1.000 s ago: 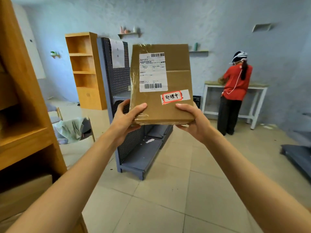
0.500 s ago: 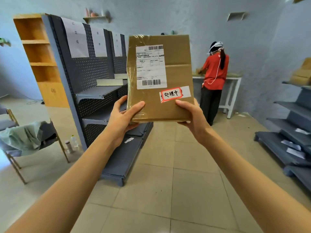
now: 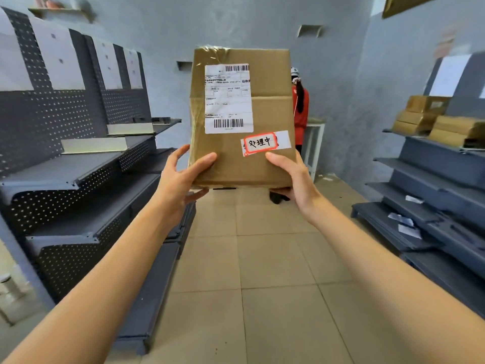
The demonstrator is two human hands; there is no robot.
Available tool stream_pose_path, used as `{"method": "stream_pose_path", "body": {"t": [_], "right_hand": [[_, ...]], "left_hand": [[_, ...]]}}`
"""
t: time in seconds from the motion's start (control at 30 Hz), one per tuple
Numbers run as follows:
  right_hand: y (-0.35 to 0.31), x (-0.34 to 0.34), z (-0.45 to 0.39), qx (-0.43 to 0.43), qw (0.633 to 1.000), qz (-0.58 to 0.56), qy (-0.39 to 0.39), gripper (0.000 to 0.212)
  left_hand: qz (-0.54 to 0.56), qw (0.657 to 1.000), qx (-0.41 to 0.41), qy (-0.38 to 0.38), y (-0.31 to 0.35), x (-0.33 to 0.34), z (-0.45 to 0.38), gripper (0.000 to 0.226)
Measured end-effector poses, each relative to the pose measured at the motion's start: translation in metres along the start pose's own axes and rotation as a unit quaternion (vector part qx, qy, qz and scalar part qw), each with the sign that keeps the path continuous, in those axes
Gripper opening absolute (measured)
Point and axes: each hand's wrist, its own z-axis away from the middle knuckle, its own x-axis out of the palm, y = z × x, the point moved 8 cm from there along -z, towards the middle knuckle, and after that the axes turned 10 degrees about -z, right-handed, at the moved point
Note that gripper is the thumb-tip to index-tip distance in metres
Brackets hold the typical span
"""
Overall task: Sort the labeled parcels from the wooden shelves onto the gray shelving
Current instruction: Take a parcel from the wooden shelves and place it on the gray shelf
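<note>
I hold a brown cardboard parcel upright in front of me at chest height. It carries a white shipping label with barcodes and a small white sticker with a red-framed handwritten note. My left hand grips its lower left corner and my right hand grips its lower right corner. Gray perforated shelving runs along my left, with flat pale parcels on its upper shelves. More gray shelving stands on my right, its top shelf stacked with several brown parcels.
A tiled aisle runs between the two shelving units. A person in a red top stands at a white table by the far wall, partly hidden behind the parcel. Paper slips lie on the lower right shelves.
The view has swung right: the wooden shelves have left the frame, the right gray shelving has come in. The parcel stays held in both hands, now covering most of the person.
</note>
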Motion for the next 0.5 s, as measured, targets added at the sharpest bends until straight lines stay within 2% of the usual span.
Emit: {"method": "stream_pose_path", "body": {"t": [0.2,0.33,0.5], "right_hand": [[0.050,-0.008,-0.087,0.012,1.000,-0.014,0.004,0.051],[0.083,-0.005,-0.163,0.022,0.999,-0.017,-0.025,0.046],[0.099,0.008,-0.274,0.003,0.998,-0.025,-0.055,0.061]], "left_hand": [[-0.003,1.000,-0.005,0.011,-0.032,-0.002,-0.094,0.067],[-0.035,0.999,0.006,0.018,-0.044,-0.011,-0.160,0.070],[-0.053,0.997,0.028,0.038,-0.034,-0.022,-0.259,0.079]]}}
